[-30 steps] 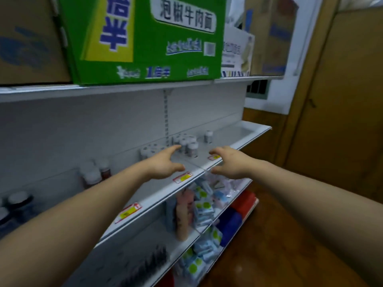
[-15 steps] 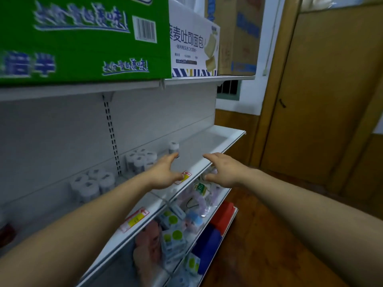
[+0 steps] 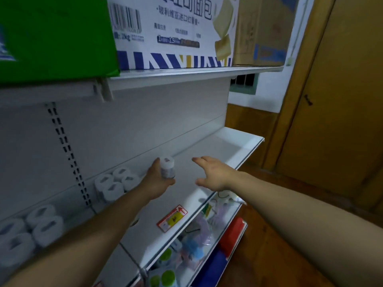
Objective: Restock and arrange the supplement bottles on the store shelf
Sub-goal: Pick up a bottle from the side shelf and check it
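Left hand: the left hand (image 3: 156,180), at centre frame, is wrapped around a single bottle (image 3: 167,169), thumb on the near side and fingers behind it.
Right hand: the right hand (image 3: 215,175), just right of centre, is held open with fingers spread and nothing in it, above the shelf (image 3: 232,148).
Held bottle: a small upright bottle with a white cap is seen near the back panel of the shelf. Whether its base rests on the shelf or is lifted cannot be told.
Other bottles: a cluster of four bottles (image 3: 116,183) stands just left of the gripped one. A second cluster (image 3: 31,230) is seen, blurred, at lower left.
Free space: bare shelf is seen from the gripped bottle across to the right end.
Surroundings: a price tag (image 3: 172,218) is fixed to the shelf's front edge. A green carton (image 3: 56,36) and a white carton (image 3: 172,32) sit on the shelf above.
Step judged: the lone bottle is probably being moved to join or align with a group.
Risk, toppling: the neighbouring cluster could be knocked over by the left wrist if the bottle is swung leftward too low.
Risk, slipping: the grip is taken high on a smooth bottle, so it could slide out and roll off the front edge.
Risk, misplacing: the blurred view suggests head motion, so the bottle could be set down crooked.
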`<act>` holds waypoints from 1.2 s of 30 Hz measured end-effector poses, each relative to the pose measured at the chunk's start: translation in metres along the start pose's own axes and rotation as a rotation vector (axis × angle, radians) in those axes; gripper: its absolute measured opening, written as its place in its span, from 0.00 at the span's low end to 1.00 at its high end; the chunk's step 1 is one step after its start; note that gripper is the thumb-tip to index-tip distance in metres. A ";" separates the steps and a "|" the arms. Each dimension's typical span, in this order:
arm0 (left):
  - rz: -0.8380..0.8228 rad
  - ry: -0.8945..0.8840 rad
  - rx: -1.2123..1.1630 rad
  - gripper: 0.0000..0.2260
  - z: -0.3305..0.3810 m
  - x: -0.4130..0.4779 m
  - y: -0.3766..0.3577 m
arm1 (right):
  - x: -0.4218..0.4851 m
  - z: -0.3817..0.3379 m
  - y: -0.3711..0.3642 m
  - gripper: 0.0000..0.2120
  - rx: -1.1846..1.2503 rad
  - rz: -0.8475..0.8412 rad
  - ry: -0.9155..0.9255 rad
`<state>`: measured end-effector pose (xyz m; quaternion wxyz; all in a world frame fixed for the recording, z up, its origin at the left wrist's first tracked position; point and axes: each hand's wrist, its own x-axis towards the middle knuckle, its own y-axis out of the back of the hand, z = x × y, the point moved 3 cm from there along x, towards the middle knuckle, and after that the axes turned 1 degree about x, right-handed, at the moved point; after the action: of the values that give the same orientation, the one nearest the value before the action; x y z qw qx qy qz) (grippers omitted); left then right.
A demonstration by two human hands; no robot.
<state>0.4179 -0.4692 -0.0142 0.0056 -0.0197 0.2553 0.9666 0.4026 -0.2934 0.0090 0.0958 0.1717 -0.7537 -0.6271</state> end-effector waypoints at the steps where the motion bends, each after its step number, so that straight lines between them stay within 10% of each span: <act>1: 0.021 0.029 -0.039 0.35 -0.004 0.012 -0.004 | 0.019 0.004 -0.003 0.36 0.007 -0.012 0.025; 9: 0.250 0.288 -0.064 0.40 -0.045 0.089 -0.032 | 0.152 0.025 -0.043 0.34 0.327 -0.173 0.282; 17: 0.295 0.194 -0.063 0.22 -0.045 0.096 -0.055 | 0.182 0.033 -0.074 0.20 0.594 -0.113 0.460; 36: 0.589 -0.150 -0.220 0.28 0.115 -0.116 -0.057 | -0.034 0.009 0.067 0.18 1.227 -0.262 0.736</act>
<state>0.5308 -0.3629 0.0622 -0.2579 0.1258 0.1431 0.9472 0.4217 -0.2614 0.0750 0.1538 0.4832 -0.8619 0.0008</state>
